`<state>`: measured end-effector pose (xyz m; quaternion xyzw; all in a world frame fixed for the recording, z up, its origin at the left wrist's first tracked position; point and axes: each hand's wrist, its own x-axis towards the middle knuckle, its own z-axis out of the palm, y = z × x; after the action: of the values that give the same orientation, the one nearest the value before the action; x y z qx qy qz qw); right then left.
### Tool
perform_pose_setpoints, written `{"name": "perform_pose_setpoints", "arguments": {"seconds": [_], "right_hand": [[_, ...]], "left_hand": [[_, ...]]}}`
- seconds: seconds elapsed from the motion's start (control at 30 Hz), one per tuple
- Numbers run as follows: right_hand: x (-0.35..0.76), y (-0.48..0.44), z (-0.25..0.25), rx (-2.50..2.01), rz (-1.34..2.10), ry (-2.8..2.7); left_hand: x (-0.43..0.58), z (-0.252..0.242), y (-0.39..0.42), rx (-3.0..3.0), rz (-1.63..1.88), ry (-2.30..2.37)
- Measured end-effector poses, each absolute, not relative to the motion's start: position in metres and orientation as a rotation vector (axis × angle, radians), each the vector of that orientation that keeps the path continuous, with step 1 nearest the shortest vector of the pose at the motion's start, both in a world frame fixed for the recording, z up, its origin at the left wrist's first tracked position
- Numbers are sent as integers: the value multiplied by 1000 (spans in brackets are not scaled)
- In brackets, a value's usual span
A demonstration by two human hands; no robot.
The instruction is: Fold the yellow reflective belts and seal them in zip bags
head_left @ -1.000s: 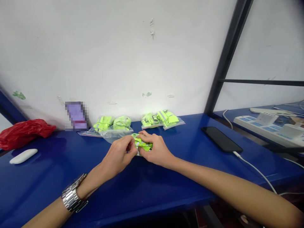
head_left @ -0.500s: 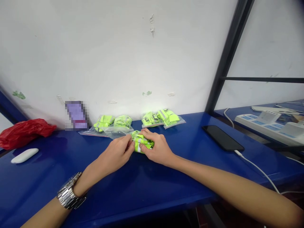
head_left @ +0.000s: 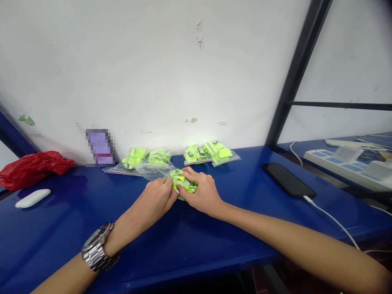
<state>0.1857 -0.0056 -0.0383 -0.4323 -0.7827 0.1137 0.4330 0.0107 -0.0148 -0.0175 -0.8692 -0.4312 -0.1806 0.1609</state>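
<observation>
Blue glossy tabletop [head_left: 196,245] fills the lower half of the frame and meets a scuffed white wall [head_left: 153,73] that fills the upper half. A black metal post [head_left: 294,81] slants up at the upper right. Both bare forearms reach in from the bottom edge and meet at the centre of the frame. The left hand [head_left: 156,200], with a silver wristwatch [head_left: 98,247] on its wrist, and the right hand [head_left: 200,192] are both curled, fingertips pinched onto a neon green bundle [head_left: 183,184] of folded strap that rests on the table between them. A clear plastic bag [head_left: 151,170] lies just above the left hand, touching the bundle; whether the bundle sits partly inside it is unclear. Along the wall behind the hands lie four bagged green bundles [head_left: 194,153], in two pairs. At the far left are a crumpled red plastic bag [head_left: 30,167] and a white oval object [head_left: 33,197]; a blurred purple patch [head_left: 99,147] leans on the wall. At right, well apart from the hands, a black phone [head_left: 289,179] lies face up with a white cable [head_left: 332,220] plugged in, and a white power strip [head_left: 346,161] sits beyond the post.
</observation>
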Motion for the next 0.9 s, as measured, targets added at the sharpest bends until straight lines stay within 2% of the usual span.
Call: {"name": "perform_pose_setpoints", "arguments": {"seconds": [0.23,0.37,0.57,0.77,0.9], "right_hand": [[192,-4,-36,-1046,428,-1906],[193,-3,-31,-1204,446,-1934],[190,-1,-29,-1172,384,-2004],[185,8,-30,-1246,461,-1825],[191,22,-35,-1147,672,-1618]], "left_hand": [[16,-24,-20,-2336,-664,-995],[19,-19,-27,-2277,-565,-909],[22,-14,-32,-2233,-446,-783],[63,-19,-56,-2397,-719,-543],[69,-11,-55,-2508,-839,-371]]}}
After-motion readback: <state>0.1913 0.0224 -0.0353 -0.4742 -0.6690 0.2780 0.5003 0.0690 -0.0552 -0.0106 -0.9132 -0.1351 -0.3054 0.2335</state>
